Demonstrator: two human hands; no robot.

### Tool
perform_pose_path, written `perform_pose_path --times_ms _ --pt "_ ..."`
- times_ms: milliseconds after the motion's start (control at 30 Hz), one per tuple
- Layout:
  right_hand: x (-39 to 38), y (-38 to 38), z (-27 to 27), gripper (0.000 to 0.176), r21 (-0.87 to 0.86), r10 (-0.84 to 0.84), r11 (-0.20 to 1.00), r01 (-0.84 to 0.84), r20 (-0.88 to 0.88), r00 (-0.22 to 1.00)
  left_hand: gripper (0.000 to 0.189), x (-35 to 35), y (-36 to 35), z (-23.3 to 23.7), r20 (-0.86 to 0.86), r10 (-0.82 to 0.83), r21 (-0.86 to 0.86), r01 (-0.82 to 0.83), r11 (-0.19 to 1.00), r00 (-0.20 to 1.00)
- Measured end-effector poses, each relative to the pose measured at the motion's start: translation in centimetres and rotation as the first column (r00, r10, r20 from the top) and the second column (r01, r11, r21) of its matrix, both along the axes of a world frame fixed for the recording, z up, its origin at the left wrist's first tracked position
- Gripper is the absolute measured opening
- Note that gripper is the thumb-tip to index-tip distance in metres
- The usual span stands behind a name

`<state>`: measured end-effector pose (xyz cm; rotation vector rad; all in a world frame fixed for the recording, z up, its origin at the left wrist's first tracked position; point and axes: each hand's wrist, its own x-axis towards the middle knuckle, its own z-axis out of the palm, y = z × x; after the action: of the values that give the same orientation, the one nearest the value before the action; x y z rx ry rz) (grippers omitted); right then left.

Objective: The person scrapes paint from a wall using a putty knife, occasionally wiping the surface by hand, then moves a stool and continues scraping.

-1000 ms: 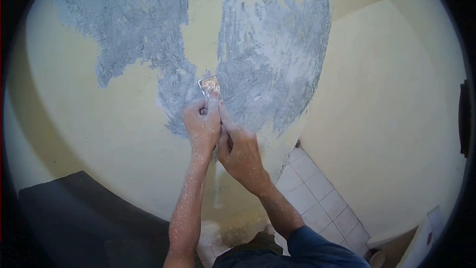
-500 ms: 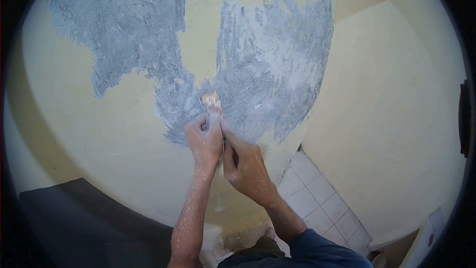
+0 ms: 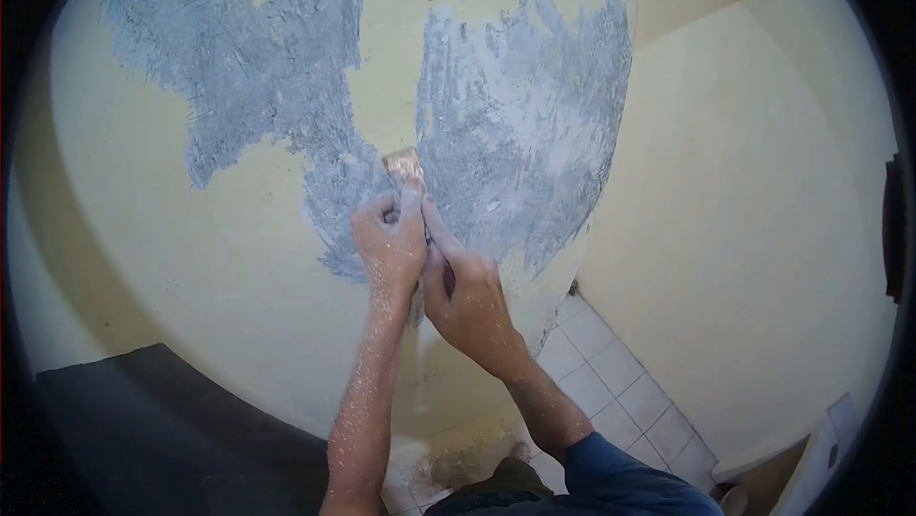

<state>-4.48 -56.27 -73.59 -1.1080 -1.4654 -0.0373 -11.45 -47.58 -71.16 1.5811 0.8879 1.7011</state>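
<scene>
Both my hands grip one small scraper [image 3: 403,163], whose flat, worn blade lies against the wall at the lower edge of a yellow paint strip. My left hand [image 3: 391,239] is closed round it, with the thumb up along the tool just below the blade. Just right of it and slightly lower, my right hand [image 3: 469,301] is closed on the handle, which is mostly hidden by the fingers. Around the blade, the yellow wall [image 3: 229,258] shows rough grey bared patches [image 3: 515,125]. Pale flecks dot my hands and forearms.
A dark flat-sided object [image 3: 162,430] stands at the lower left. Another yellow wall [image 3: 744,211] meets this one at a corner on the right. White floor tiles [image 3: 615,387] lie below, and a dark object [image 3: 894,230] is at the far right edge.
Both hands and the scraper have moved a little up the wall, the blade now reaching the yellow strip. The view has shifted slightly.
</scene>
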Motion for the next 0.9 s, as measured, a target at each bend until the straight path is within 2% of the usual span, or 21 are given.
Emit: perform_pose_path --times_ms 67,133,167,233,267,333,367,467,533,567,667,767,833,867,900 --pt "-0.2 -0.6 0.2 0.047 -0.014 0.0 1.0 0.0 -0.025 1.0 0.047 0.2 -0.3 -1.5 -0.018 0.036 0.03 -0.035 0.999 0.999" --pt "0.0 0.0 -0.3 0.046 0.003 -0.019 1.0 0.019 -0.017 1.0 0.049 0.0 0.3 -0.3 -0.06 0.05 0.063 -0.046 0.997 0.997" --pt "0.2 0.6 -0.3 0.046 0.142 -0.077 0.987 0.07 0.048 0.996 0.049 0.1 0.5 0.2 -0.085 0.054 0.07 -0.048 0.996 0.995" --pt "0.8 1.8 0.5 0.046 0.412 -0.22 0.901 0.14 0.155 0.963 0.049 0.5 -0.2 2.0 -0.011 -0.008 0.005 0.008 1.0 1.0" --pt "0.9 0.9 0.6 0.046 0.284 -0.144 0.953 0.103 0.129 0.981 0.049 0.7 -0.6 2.6 0.032 -0.036 -0.022 0.037 0.999 0.999" --pt "1.0 -1.0 1.0 0.046 0.036 -0.004 0.999 0.003 0.04 0.999 0.049 1.1 -0.5 0.0 0.027 0.027 -0.043 -0.026 0.999 0.999" --pt "0.9 -0.6 1.1 0.046 0.032 -0.001 0.999 0.0 0.027 1.0 0.049 1.2 0.1 -1.1 0.029 0.064 -0.041 -0.063 0.997 0.998" --pt "0.6 -0.1 1.4 0.046 0.016 0.026 1.0 -0.026 -0.019 0.999 0.049 0.6 -0.2 1.3 0.007 0.034 0.048 -0.035 0.998 0.999" --pt "0.9 -0.8 3.3 0.046 0.014 0.075 0.997 -0.075 -0.04 0.996 0.049 1.0 0.0 1.1 0.024 0.06 0.057 -0.061 0.997 0.998" --pt "1.2 -1.2 2.7 0.046 -0.01 0.051 0.999 -0.051 0.005 0.999 0.049 1.3 0.2 1.0 0.032 0.074 0.066 -0.076 0.995 0.997" --pt "2.1 -0.6 0.7 0.047 -0.01 0.026 1.0 -0.025 0.106 0.994 0.048 1.6 -0.5 -2.1 0.054 0.072 -0.101 -0.066 0.993 0.996" --pt "2.6 0.4 1.4 0.048 0.038 0.08 0.996 -0.084 0.104 0.991 0.046 1.2 -0.4 1.2 -0.017 0.111 -0.004 -0.111 0.994 0.994" --pt "2.9 -0.1 3.6 0.05 0.091 0.137 0.985 -0.144 0.078 0.988 0.048 1.9 -1.2 2.6 0.1 0.088 -0.071 -0.082 0.994 0.991" --pt "3.2 -0.4 3.1 0.051 0.037 0.147 0.988 -0.15 0.073 0.986 0.05 2.2 -1.6 2.8 0.155 0.079 -0.103 -0.064 0.993 0.985" --pt "3.4 -0.9 2.2 0.052 -0.016 0.156 0.988 -0.156 0.067 0.985 0.05 2.4 -1.8 1.7 0.126 0.124 -0.119 -0.109 0.987 0.984"
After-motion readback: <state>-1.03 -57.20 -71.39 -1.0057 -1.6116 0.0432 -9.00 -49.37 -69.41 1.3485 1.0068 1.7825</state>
